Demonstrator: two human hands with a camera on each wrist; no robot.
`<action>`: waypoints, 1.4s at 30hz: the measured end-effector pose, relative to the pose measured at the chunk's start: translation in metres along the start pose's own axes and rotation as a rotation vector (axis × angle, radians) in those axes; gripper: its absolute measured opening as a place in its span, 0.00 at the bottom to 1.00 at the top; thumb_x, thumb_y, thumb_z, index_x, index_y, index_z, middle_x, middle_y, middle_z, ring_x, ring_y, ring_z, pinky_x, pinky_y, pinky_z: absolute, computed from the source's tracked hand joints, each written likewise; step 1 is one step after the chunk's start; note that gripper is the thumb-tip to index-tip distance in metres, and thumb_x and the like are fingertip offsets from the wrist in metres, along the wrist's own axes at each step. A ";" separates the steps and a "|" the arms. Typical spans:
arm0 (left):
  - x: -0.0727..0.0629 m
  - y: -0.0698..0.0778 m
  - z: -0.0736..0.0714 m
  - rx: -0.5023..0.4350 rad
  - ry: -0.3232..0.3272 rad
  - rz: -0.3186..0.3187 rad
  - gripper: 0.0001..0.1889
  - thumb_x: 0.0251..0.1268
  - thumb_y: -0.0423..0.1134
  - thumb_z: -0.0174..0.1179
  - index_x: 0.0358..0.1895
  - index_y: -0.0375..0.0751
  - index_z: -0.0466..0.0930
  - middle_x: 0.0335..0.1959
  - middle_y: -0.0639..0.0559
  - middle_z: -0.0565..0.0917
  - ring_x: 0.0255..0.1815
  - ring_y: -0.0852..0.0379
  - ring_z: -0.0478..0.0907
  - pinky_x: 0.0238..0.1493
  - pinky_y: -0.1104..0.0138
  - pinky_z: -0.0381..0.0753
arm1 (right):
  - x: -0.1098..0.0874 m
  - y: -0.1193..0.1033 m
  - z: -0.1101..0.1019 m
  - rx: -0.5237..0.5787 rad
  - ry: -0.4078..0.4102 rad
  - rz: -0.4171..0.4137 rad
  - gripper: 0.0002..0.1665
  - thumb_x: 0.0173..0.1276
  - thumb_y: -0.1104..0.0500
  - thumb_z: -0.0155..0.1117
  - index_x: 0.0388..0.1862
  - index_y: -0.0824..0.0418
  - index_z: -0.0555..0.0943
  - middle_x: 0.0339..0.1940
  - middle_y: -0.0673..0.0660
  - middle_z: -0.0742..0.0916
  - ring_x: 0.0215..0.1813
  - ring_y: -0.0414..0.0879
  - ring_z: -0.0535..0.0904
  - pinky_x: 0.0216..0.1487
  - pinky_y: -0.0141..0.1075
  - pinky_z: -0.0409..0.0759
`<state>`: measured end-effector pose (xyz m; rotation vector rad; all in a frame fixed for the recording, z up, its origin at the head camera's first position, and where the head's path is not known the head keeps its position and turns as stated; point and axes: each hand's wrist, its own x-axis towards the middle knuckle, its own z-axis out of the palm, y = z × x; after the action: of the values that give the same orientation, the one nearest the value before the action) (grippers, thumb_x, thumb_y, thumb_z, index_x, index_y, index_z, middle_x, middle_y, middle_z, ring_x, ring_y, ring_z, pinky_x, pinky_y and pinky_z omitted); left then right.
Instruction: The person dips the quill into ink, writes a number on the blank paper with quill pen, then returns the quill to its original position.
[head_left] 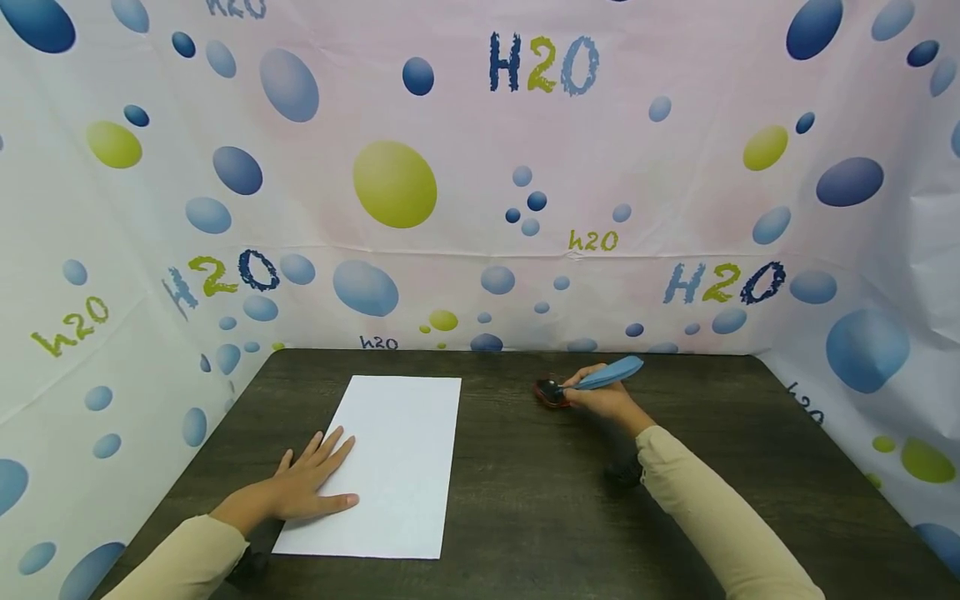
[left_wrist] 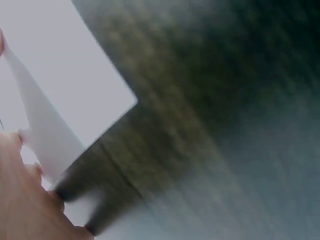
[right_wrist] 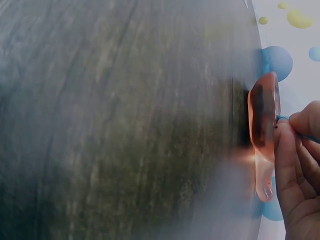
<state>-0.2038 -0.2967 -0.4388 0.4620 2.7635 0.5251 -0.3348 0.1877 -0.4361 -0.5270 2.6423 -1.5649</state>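
Note:
My left hand (head_left: 306,485) lies spread, fingers straight, on the left part of a blank white sheet of paper (head_left: 401,467). In the left wrist view a corner of the paper (left_wrist: 85,75) shows beside the fingers. Farther off on the right, my right hand (head_left: 603,400) pinches a slim blue thing (head_left: 606,372) with a broad, feather-like upper end. Its lower end meets a small reddish-brown dish (head_left: 542,398) with something dark in it. The right wrist view shows the dish (right_wrist: 262,115) from the side, translucent, with a rounded tab, right at the fingertips.
The dark wood-look table (head_left: 510,500) stretches between and around both hands. Behind it hangs a white backdrop (head_left: 480,158) with blue and green dots and H2O lettering, rising along the far edge and both sides.

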 end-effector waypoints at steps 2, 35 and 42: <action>0.001 -0.001 0.000 -0.005 0.000 0.001 0.50 0.59 0.64 0.58 0.75 0.36 0.49 0.76 0.31 0.41 0.73 0.24 0.32 0.58 0.26 0.26 | -0.001 0.001 0.001 -0.001 0.007 0.001 0.08 0.62 0.68 0.64 0.35 0.75 0.83 0.32 0.64 0.87 0.28 0.46 0.84 0.32 0.37 0.83; 0.004 -0.002 0.001 0.034 -0.030 -0.026 0.51 0.59 0.66 0.57 0.76 0.38 0.47 0.77 0.34 0.39 0.75 0.30 0.34 0.58 0.26 0.27 | -0.006 -0.101 0.097 0.290 0.055 -0.032 0.11 0.62 0.70 0.64 0.44 0.74 0.83 0.35 0.68 0.87 0.36 0.55 0.86 0.41 0.43 0.84; 0.004 -0.003 0.001 0.025 -0.043 -0.037 0.51 0.59 0.66 0.57 0.76 0.38 0.46 0.77 0.34 0.38 0.75 0.30 0.33 0.59 0.26 0.26 | 0.006 -0.102 0.132 0.373 0.030 -0.024 0.12 0.61 0.71 0.64 0.43 0.77 0.82 0.37 0.70 0.87 0.36 0.54 0.86 0.40 0.43 0.84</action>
<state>-0.2083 -0.2977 -0.4417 0.4223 2.7349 0.4674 -0.2868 0.0293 -0.4130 -0.5140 2.2821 -2.0203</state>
